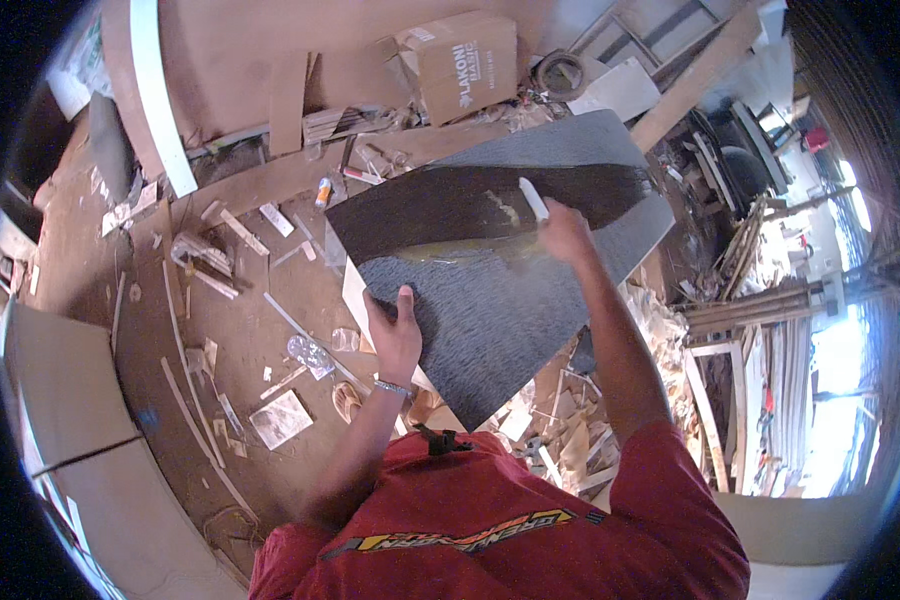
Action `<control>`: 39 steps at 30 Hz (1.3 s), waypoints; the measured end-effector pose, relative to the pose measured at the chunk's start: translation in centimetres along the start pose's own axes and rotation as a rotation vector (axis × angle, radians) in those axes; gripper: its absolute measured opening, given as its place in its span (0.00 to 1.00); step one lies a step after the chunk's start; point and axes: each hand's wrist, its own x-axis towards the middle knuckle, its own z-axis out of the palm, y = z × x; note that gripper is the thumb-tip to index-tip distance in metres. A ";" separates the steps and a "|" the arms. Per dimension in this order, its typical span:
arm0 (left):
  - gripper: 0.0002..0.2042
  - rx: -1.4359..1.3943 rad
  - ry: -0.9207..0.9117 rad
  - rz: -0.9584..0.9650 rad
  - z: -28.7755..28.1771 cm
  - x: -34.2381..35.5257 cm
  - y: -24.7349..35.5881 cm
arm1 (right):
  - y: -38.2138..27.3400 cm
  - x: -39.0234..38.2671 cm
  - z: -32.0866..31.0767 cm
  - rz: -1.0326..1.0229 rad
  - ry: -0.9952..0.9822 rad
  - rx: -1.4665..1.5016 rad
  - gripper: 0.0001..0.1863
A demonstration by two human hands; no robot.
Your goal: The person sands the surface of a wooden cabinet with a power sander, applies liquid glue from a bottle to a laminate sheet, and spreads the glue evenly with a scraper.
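Nearest, the left hand [395, 335] has its grip clenched on the near left edge of a grey textured panel [490, 320], thumb on top, holding it tilted above the littered floor [240, 330]. Farther out, the right hand [562, 232] has its grip closed around a white spreader [533, 198], its tip resting on a dark brown sheet [440, 205] that lies across the panel's upper part, where a yellowish smear of glue [460, 248] shines along the sheet's lower edge. Beyond, wood offcuts [220, 255] lie scattered, and a cardboard box [460, 65] sits at the far side.
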 end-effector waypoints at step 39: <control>0.19 0.481 0.088 -0.272 0.8 -18.5 -1.6 | -9.4 -12.1 3.1 -0.840 -0.246 0.089 0.13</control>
